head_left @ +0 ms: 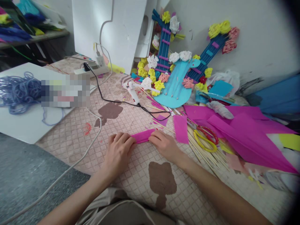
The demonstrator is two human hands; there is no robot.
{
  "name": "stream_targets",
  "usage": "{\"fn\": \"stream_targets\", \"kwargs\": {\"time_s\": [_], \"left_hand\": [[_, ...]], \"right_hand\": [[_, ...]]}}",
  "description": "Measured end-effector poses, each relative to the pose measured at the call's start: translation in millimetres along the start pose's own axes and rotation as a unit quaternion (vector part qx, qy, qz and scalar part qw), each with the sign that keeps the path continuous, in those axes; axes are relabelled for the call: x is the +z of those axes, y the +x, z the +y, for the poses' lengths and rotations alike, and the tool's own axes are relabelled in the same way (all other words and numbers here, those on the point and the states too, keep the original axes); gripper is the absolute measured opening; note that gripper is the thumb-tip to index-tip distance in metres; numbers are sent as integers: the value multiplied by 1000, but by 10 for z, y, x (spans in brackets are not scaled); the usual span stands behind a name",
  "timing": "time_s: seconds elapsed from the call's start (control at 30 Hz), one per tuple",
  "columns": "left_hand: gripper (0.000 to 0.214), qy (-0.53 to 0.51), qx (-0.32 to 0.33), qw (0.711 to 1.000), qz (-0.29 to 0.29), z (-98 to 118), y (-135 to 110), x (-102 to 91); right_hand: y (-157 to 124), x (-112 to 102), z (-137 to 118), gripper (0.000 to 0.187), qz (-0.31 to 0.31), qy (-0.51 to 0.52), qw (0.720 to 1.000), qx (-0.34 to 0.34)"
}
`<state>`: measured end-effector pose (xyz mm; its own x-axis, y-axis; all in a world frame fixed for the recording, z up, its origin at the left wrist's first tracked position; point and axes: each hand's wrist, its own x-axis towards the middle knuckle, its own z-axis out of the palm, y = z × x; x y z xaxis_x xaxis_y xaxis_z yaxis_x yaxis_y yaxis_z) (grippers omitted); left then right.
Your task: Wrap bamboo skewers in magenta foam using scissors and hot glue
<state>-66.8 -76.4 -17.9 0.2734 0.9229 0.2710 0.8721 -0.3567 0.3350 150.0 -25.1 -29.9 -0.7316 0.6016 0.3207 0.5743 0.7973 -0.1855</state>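
Observation:
A strip of magenta paper (142,136) lies flat on the pink patterned mat (131,175) in front of me. My left hand (118,151) presses on its left end with fingers curled over it. The right end is held down by my right hand (164,144), palm down. Both hands cover the strip's ends, so only its middle shows. Another magenta strip (180,128) lies just right of my right hand.
A white glue gun (133,91) with a black cord lies behind the strip. Scissors (206,137) and wooden sticks (206,150) rest to the right, beside large magenta sheets (246,131). Paper-flower guitars (174,84) lean on the wall. A white board (25,122) with purple yarn sits left.

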Motion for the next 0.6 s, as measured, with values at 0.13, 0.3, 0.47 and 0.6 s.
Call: {"fn": "stream_targets", "kwargs": {"time_s": [0.13,0.3,0.47,0.6], "left_hand": [[14,0,-4,1000,5,5,-5,12],[14,-13,-1,1000,9,2,-10,11],[15,-12,-1,1000,-2,4,2,-5],[16,-4,-4,1000,-6,5,6,-3]], "right_hand": [[3,26,7,23,-2,-10,1000,9],[7,38,11,25,1,-5,1000,5],[-8,21,-1,22,16,7,1000,5],[-11,-2,-5,24,27,19,999,-12]]}}
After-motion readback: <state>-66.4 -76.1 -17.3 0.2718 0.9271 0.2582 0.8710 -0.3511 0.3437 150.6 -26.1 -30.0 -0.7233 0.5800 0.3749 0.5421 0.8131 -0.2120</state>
